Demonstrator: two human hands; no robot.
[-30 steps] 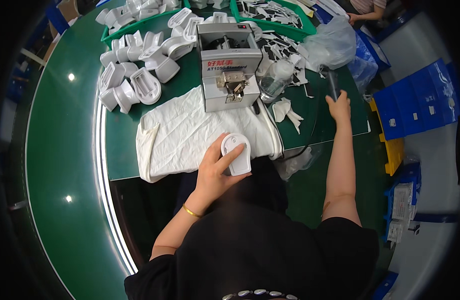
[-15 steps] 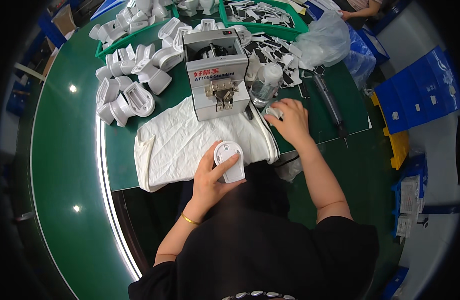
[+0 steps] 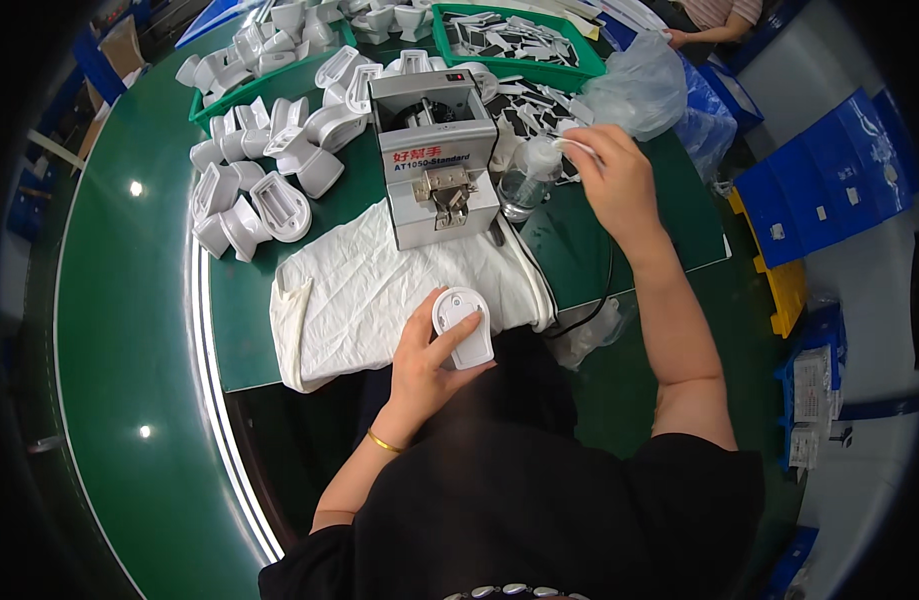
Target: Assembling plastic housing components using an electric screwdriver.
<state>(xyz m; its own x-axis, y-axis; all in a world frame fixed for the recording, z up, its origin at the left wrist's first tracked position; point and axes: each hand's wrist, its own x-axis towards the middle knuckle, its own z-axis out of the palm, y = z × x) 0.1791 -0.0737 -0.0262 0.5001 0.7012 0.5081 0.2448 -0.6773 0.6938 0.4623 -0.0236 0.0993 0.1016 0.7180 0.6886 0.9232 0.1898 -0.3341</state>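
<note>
Left hand [image 3: 419, 368]: fingers were partly hidden behind the white plastic part [image 3: 472, 350], the thumb covering some of its face.
Right hand [image 3: 621, 188]: its fingertips partly hid the white cloth [image 3: 581, 148]; contact with the clear bottle [image 3: 522, 188] could not be told.
Far person [image 3: 717, 14]: head fell beyond the top edge.
Bead necklace [image 3: 516, 591]: bottom edge cropped it.
Bin tags [image 3: 777, 231]: were too small to read.

Clockwise round the machine [image 3: 434, 155] on the tabletop [image 3: 579, 260]: strip tray [image 3: 539, 78], filled, at one o'clock; plastic bag [image 3: 634, 90] at two, past loose strips [image 3: 524, 112]; bottle [image 3: 522, 192] beside it at three; held part [image 3: 467, 345] at six; cloth [image 3: 369, 290] at seven; loose parts [image 3: 314, 165] at nine; filled parts tray [image 3: 211, 112] at ten.
</note>
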